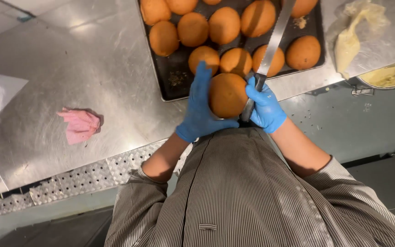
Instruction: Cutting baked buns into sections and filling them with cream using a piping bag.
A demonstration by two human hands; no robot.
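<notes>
At nine o'clock a pink cloth (80, 125) is seen lying on the steel table (46, 82), well apart from the work. At centre, a round bun (227, 95) is cupped in the gloved left hand (202, 107) with fingers wrapped about it, just below the tray (172, 75), while a long knife (270, 45) is gripped at its handle by the closed right hand (265, 106), the blade pointing to one o'clock. No cut is seen in the bun, the tray buns look whole, and a piping bag (350, 36) is left untouched at two o'clock, so the work is judged barely begun.
</notes>
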